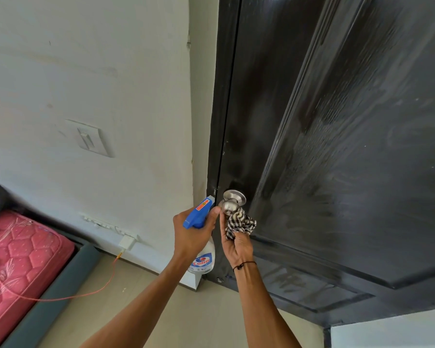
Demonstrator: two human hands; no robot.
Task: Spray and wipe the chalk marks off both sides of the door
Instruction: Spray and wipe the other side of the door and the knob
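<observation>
- While the black panelled door (337, 146) is filling the right side of the view, pale streaky smears are showing across its raised panel, and it is sitting against its dark frame (224, 96) beside the white wall (98, 71).
- A round silver door knob (230, 203) is standing out near the door's left edge, just above both hands.
- The left hand (194, 234) is curling round the neck of a spray bottle (203, 247) with a blue trigger head and a "Colin" label, its thumb reaching up and touching the knob.
- The right hand (236, 247) is gripping a bunched black-and-white checked cloth (239, 223), which is lying just under the knob and against the door face; a black thread is circling that wrist.
- The bottle is hanging between the wall corner and the door's edge, just beside the cloth.
- To the left, a light switch (91, 139) is sitting on the wall, and a pink mattress (18, 259) is lying on the floor (136, 310) with an orange cable (86, 293) trailing across it.
</observation>
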